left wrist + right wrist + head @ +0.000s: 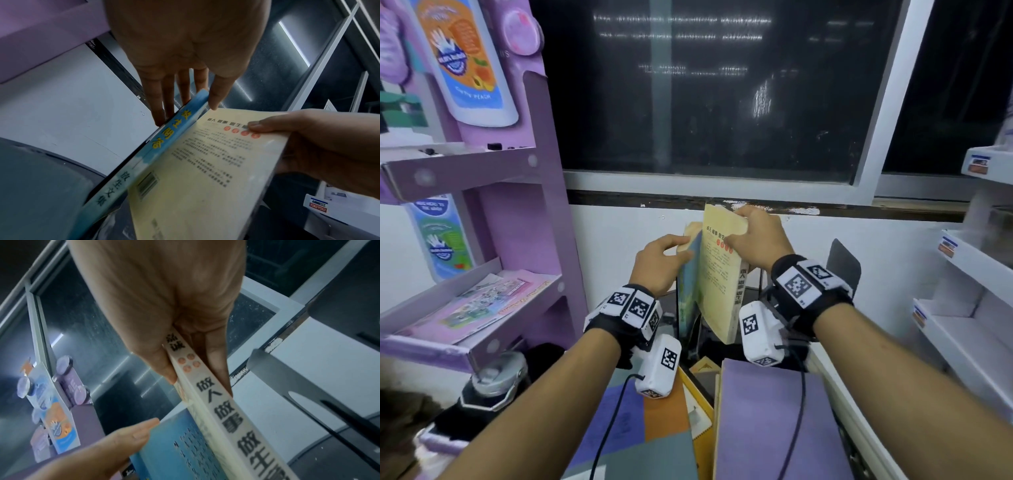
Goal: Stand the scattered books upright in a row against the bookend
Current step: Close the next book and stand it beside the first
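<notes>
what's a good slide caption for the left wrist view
Left hand steadies a blue-spined book while the right hand pinches a cream paperback leaning against it.

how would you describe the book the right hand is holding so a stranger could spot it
Below the dark window, two books stand between the person's hands. The right hand pinches the thick cream paperback book; unlike the thin blue paperback book at its left, it has black characters and orange dots.
</notes>
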Action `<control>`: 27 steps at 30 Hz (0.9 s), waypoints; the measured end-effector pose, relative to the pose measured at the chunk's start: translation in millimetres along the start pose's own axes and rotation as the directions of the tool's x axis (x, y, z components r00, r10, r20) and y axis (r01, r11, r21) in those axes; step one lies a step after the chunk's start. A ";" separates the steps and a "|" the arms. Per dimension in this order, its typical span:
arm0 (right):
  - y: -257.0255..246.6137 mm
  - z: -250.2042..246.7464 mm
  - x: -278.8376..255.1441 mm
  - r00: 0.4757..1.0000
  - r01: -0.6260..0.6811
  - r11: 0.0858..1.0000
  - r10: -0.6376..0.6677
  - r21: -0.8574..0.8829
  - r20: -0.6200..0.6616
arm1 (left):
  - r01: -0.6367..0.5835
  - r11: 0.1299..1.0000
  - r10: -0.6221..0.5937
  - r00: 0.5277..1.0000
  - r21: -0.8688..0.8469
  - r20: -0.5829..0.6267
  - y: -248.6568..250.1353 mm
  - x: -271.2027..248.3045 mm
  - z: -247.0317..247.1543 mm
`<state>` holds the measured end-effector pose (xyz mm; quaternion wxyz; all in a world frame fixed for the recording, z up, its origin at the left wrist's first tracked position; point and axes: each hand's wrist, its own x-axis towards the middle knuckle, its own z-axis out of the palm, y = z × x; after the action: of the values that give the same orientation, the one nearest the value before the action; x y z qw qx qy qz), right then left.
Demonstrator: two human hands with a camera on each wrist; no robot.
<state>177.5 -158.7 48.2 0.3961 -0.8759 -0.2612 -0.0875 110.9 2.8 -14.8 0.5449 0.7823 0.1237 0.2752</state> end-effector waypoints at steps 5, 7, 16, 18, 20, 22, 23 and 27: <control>6.4 30.5 12.9 0.999 -0.029 0.998 0.032 -0.064 0.033 | 0.018 0.995 -0.010 0.997 -0.103 0.079 -5.1 6.6 -4.7; 8.6 40.6 17.3 0.999 -0.029 0.997 0.032 -0.075 0.036 | 0.047 0.987 -0.030 0.993 -0.151 0.113 -6.0 9.0 -6.6; 9.6 66.4 24.1 0.994 -0.009 0.997 0.016 -0.071 0.105 | 0.061 0.960 -0.016 0.986 -0.272 0.164 -9.2 12.1 -12.6; 7.7 68.1 23.6 0.994 0.002 0.996 0.008 -0.088 0.111 | 0.057 0.960 -0.009 0.985 -0.276 0.170 -9.8 12.5 -13.1; 4.9 68.1 22.7 0.992 0.022 0.995 -0.010 -0.092 0.127 | 0.050 0.961 -0.002 0.985 -0.273 0.173 -11.0 13.3 -13.9; 1.3 66.0 21.2 0.984 0.041 0.994 -0.022 -0.104 0.177 | 0.048 0.960 0.001 0.985 -0.276 0.175 -11.1 13.8 -15.3; 0.2 65.0 20.8 0.976 0.048 0.993 -0.025 -0.106 0.214 | 0.048 0.959 0.002 0.985 -0.279 0.175 -11.2 14.3 -16.0; -2.7 59.8 17.0 0.931 0.037 0.996 -0.006 -0.076 0.364 | 0.051 0.959 0.002 0.982 -0.279 0.187 -10.7 14.8 -17.5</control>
<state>187.3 -106.4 16.0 0.3037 -0.8896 -0.3357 0.0612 114.3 27.9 -15.8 0.6637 0.7169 0.0416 0.2093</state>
